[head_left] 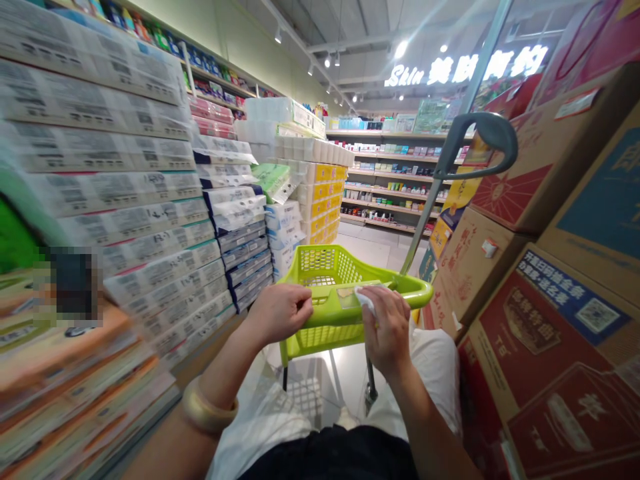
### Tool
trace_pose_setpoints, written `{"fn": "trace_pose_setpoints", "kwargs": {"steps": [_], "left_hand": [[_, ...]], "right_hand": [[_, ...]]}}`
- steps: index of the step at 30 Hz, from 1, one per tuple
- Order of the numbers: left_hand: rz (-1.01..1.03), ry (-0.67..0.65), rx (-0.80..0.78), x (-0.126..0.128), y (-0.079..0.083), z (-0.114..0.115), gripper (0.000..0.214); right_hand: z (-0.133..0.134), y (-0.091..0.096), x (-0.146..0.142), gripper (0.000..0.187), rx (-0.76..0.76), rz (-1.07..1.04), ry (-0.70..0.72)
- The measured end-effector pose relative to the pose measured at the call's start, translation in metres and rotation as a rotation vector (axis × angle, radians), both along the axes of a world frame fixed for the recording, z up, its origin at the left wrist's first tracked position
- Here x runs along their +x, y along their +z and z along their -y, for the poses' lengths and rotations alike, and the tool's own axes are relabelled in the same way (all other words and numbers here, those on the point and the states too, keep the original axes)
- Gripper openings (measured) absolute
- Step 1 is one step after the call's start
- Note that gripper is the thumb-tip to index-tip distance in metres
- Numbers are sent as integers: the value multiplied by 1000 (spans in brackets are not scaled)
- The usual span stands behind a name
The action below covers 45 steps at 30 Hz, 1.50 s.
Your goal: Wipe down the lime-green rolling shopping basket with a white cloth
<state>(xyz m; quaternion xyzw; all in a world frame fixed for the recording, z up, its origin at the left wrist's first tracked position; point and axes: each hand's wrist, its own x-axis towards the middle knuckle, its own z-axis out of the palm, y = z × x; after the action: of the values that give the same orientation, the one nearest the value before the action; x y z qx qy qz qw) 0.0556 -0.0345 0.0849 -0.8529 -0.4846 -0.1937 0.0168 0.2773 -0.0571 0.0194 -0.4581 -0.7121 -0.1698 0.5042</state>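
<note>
A lime-green shopping cart (324, 340) stands right in front of me, its perforated basket pointing down the aisle. My left hand (281, 311) is wrapped round the left end of the cart's handle. On the right part of the handle, my right hand (390, 327) presses a crumpled white tissue (366, 299) against the bar beside a clear label panel (346, 297). The fingers of that hand are bent over the tissue and partly hide it. A grey hook-shaped grip (480, 143) on a metal pole rises from the cart's right side.
Wrapped packs (150, 173) are stacked high along the left, with yellow-and-white packs (325, 193) farther on. Cardboard cartons (510, 173) line the right side closely. Shelves of small goods (390, 167) cross the far end, beyond a pale tiled floor (367, 241).
</note>
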Motion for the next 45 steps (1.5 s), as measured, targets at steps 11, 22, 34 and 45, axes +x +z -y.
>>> {"fn": "trace_pose_setpoints", "kwargs": {"steps": [11,22,34,45], "left_hand": [[-8,-8,16,3,0,1,30],[-5,-8,-2,-1,1,0,30],[11,-34,4,1,-1,-1,28],[41,3,21,-1,0,3,29]], "right_hand": [[7,25,-24,27,-145,75,29],[-13,55,-8,27,-345,210,41],[-2,61,-50,22,-325,339,206],[-26,52,42,42,-543,215,-116]]}}
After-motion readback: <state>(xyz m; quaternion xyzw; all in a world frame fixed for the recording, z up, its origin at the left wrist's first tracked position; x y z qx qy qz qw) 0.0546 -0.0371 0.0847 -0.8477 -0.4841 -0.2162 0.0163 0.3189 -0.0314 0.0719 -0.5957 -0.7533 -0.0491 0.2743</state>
